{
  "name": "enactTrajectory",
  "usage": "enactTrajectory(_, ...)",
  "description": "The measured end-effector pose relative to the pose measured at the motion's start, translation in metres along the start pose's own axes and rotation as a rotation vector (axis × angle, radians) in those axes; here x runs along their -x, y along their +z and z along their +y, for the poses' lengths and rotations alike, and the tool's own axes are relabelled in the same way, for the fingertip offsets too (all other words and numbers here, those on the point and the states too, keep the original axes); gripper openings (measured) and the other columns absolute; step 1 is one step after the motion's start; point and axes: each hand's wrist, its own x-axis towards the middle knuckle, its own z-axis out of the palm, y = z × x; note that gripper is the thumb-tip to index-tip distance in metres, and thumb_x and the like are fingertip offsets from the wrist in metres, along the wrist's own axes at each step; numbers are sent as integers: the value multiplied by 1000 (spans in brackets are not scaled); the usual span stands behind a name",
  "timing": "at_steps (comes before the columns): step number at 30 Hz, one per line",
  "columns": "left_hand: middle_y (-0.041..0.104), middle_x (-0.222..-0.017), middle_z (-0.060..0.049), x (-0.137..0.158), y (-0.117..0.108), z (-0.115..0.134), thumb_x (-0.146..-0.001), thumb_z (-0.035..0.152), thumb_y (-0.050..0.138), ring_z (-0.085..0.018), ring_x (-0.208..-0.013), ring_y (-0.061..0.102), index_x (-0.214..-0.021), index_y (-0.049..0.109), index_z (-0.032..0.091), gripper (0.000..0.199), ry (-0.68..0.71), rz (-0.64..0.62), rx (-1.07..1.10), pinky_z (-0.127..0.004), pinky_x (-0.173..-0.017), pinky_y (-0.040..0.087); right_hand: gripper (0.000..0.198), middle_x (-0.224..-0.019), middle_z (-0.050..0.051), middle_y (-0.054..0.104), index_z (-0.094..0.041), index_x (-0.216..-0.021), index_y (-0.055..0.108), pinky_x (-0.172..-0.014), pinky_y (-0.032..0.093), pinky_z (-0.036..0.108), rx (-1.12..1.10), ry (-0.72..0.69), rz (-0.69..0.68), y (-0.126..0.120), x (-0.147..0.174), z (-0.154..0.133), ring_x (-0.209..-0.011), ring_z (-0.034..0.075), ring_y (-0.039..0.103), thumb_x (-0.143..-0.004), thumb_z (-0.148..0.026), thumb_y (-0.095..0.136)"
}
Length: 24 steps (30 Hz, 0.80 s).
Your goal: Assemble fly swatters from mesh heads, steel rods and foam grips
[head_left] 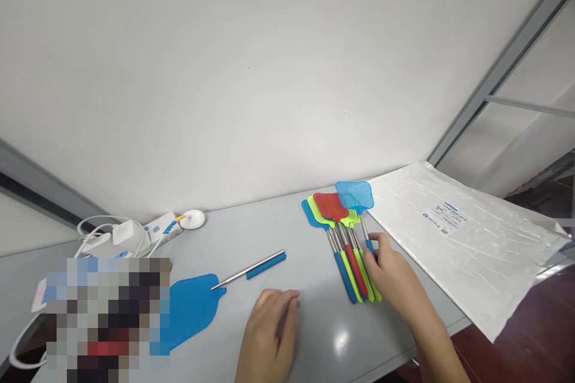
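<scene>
My right hand pinches the handle of a blue fly swatter, whose mesh head lies over the others. Beneath and beside it is a fan of several fly swatters, among them a red fly swatter and a yellow-green fly swatter, their handles toward me. My left hand rests on the grey table, fingers curled together and thumb against them, with nothing visible in it. Left of it lie a detached blue swatter head, a metal rod and a blue handle grip.
A white plastic package with a printed label covers the table's right end. At the left are a power strip with white plugs and cables, and a round white device. A blurred-out patch hides the lower left. A white wall stands behind.
</scene>
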Motion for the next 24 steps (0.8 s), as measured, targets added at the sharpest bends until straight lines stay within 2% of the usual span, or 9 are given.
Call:
enactTrajectory(4, 65, -81, -6, 8, 0, -1, -96, 29, 48, -21, -77, 60, -97, 69, 22, 22, -23, 104, 59, -31, -67, 49, 37, -62, 1, 61, -19, -122, 49, -54, 31, 28, 28, -48, -37, 6, -2, 3, -61, 21, 61, -96, -39, 30)
enactTrajectory(11, 62, -74, -5, 7, 10, 4, -94, 25, 49, -21, -73, 56, -91, 67, 22, 18, 91, 90, 66, -32, -67, 45, 38, -72, 5, 67, -21, -121, 53, -56, 30, 28, 117, -103, -8, 18, 7, 2, -66, 23, 63, -97, -39, 31)
enactTrajectory(18, 61, -74, -4, 8, 9, 8, -95, 30, 48, -21, -74, 57, -89, 67, 23, 21, 1, 134, 73, -30, -63, 45, 38, -86, 8, 73, -22, -117, 58, -65, 36, 32, 166, -163, 43, 14, 12, -1, -77, 26, 65, -98, -40, 31)
enactTrajectory(24, 62, -76, -4, 9, 5, 7, -95, 27, 48, -20, -76, 58, -89, 66, 22, 20, -5, 99, 57, -30, -65, 46, 42, -83, 6, 71, -21, -114, 60, -69, 37, 34, 110, -186, 82, 13, 13, 5, -72, 25, 63, -98, -47, 32)
